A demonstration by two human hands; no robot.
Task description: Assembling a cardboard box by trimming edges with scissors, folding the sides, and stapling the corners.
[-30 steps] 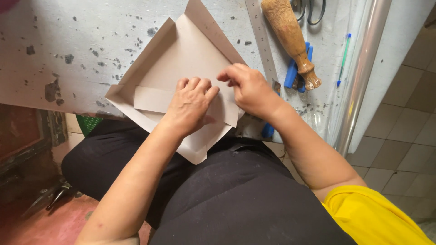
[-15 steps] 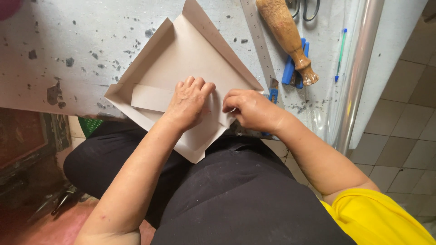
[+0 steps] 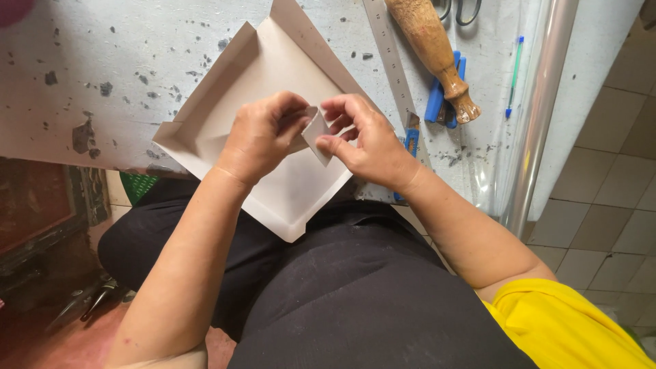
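Two hands meet over a shallow cardboard tray [image 3: 287, 198] that lies at the near edge of the surface [image 3: 102, 61], one corner hanging off over the person's lap. The tray is pale grey-white card, its sides folded up into low walls, and apart from the hands above it I can see nothing lying inside.

From the left: the speckled, paint-chipped surface, then the tray, then the left hand [image 3: 256, 140], whose fingers are curled and pinch one side of a small piece of card [image 3: 316, 133]. That piece is the same pale colour as the tray, flat, roughly square, and held up on edge just above the tray's floor. The right hand [image 3: 365, 140] grips its other side, thumb and fingers closed on it.

Further right, a metal ruler [image 3: 389, 61] runs from the far edge toward the near edge, just beside the tray's right wall. Beyond it lies a wooden handle [image 3: 434, 51] across a blue tool [image 3: 444, 92], then a green pen [image 3: 514, 75] near the right edge, beside a metal rail [image 3: 543, 102].
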